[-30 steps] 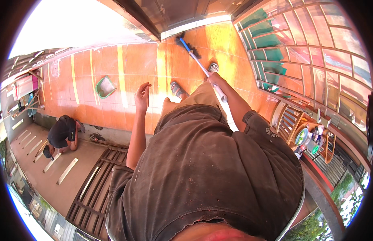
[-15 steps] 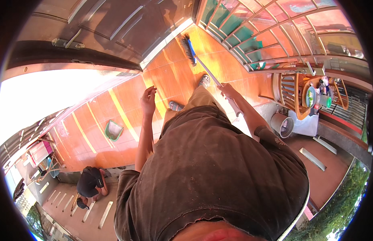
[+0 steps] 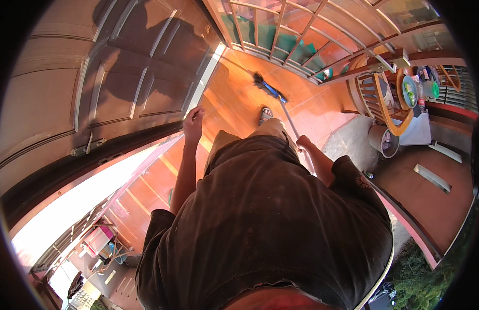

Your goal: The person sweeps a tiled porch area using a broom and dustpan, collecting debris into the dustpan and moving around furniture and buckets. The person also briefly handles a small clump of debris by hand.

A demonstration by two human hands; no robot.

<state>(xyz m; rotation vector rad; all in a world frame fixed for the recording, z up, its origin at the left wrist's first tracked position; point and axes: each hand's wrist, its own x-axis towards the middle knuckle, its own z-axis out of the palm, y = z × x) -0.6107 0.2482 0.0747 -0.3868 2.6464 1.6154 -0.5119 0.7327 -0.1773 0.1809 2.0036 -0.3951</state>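
My right hand [image 3: 303, 143] is closed around the pole of a broom [image 3: 272, 92], whose head has dark bristles and a blue base. The bristles rest on the orange tiled floor [image 3: 226, 98], ahead of my sandalled foot [image 3: 265, 114]. The lower part of the pole runs down beside my leg. My left hand [image 3: 193, 121] is raised off to the left, near the edge of the brown door, its fingers loosely curled together with nothing visible in them.
The brown panelled door [image 3: 115, 67] stands at the left. A barred window panel [image 3: 311, 31] lines the far right. Wooden chairs [image 3: 376, 103], a bucket [image 3: 382, 140] and a white board [image 3: 412, 129] are at the right. A low ledge [image 3: 422, 165] lies behind them.
My body has turned left, so the door fills more of the view. The broom head has shifted right and nearer. The green dustpan is mostly hidden, and the crouching person is out of sight.
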